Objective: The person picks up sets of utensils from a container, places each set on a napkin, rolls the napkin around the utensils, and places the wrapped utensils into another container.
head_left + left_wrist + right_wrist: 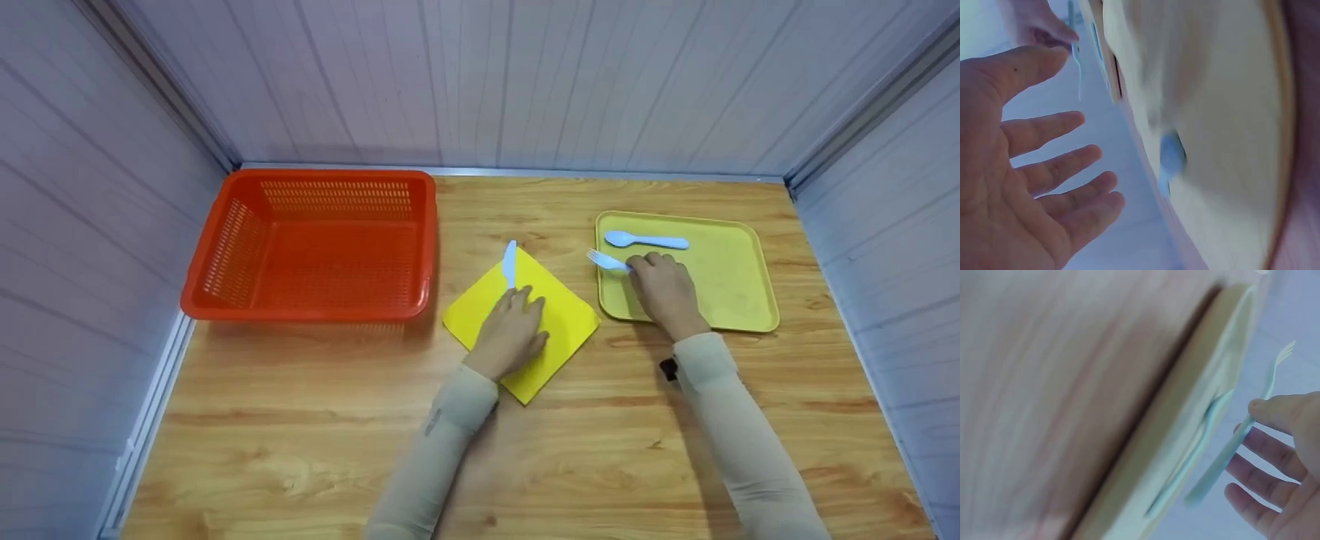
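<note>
At right, the right hand (pixel 664 291) pinches a fork (pixel 607 260). Mid-frame, I see the left hand (pixel 510 334), fingers spread, near a knife (pixel 509 265)

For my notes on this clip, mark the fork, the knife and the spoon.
Fork (pixel 1223 455): right wrist view, on its handle.
Knife (pixel 509 265): head view, on its blade.
Spoon (pixel 651 241): head view, on its handle, close to the bowl.
</note>
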A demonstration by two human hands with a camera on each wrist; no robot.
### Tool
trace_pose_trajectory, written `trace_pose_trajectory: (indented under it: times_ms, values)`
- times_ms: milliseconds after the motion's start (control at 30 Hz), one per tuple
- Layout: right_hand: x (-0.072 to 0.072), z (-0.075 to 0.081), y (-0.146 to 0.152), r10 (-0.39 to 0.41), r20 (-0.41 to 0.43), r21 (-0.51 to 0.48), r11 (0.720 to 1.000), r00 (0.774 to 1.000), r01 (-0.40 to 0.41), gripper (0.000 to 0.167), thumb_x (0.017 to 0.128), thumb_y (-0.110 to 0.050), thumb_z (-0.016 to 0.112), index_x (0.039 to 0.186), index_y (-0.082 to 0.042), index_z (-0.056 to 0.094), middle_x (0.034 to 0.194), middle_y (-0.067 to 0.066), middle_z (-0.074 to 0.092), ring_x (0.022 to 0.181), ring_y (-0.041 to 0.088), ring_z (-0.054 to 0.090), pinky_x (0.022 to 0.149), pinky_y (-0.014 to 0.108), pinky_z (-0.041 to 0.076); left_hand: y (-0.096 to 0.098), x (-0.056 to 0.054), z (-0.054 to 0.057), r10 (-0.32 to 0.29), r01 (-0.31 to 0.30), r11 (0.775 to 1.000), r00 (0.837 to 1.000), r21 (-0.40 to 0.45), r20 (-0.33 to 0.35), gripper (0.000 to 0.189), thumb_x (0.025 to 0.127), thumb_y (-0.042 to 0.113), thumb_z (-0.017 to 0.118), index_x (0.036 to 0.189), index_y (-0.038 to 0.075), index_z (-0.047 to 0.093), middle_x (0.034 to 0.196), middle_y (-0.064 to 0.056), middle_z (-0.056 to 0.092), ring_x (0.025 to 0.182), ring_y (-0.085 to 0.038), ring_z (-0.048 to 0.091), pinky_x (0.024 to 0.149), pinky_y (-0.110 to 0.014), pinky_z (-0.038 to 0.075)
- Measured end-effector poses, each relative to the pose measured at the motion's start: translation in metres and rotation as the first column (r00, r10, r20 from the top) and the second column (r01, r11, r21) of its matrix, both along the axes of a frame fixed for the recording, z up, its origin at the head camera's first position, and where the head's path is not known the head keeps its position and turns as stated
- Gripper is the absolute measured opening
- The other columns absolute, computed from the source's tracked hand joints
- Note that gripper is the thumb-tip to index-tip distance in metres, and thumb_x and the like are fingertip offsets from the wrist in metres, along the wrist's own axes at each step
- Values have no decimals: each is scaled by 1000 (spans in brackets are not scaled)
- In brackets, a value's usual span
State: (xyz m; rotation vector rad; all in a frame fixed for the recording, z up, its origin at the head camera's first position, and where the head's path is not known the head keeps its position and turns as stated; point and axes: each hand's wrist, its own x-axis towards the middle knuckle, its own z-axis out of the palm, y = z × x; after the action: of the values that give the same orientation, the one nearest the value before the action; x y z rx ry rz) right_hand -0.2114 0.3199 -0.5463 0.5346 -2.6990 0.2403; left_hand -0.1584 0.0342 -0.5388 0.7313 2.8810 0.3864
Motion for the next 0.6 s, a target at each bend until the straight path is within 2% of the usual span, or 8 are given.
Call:
trace_pose_trajectory:
  times_ms: [167, 333, 467, 600]
  values:
    - [1, 6, -20, 25, 17, -3, 1000, 1000, -25, 14, 93, -7, 70, 105, 1, 70, 89, 19, 67, 71, 39, 61, 57, 51, 50, -34, 1, -2, 93, -95, 995, 994, 26, 54, 57, 99, 32, 62, 146, 4, 49, 154, -21, 37, 139, -40, 36, 113, -49, 33]
    - [0, 10, -42, 37, 123, -43, 999, 992, -32, 16, 92, -6, 71, 105, 3, 70, 88, 19, 65, 72, 36, 63, 60, 49, 53, -57, 5, -7, 159, -162, 987, 982, 24, 102, 56, 98, 29, 63, 146, 3, 50, 153, -22, 36, 138, -40, 36, 108, -52, 38]
    - [-1, 13, -59, 31, 254, -100, 995, 967, -5, 15, 94, -5, 69, 105, 4, 69, 90, 18, 64, 78, 33, 63, 67, 46, 55, -67, 7, -11, 176, -179, 984, 976, 9, 129, 56, 97, 28, 64, 144, 2, 51, 153, -22, 37, 137, -39, 37, 109, -50, 37]
    - [-2, 14, -77, 35, 378, -177, 984, 925, 35, 17, 97, -10, 65, 105, 4, 68, 94, 18, 65, 83, 31, 64, 73, 44, 55, -71, 9, -15, 184, -189, 982, 971, 13, 153, 54, 96, 26, 65, 143, 1, 52, 152, -22, 38, 137, -39, 37, 110, -50, 36]
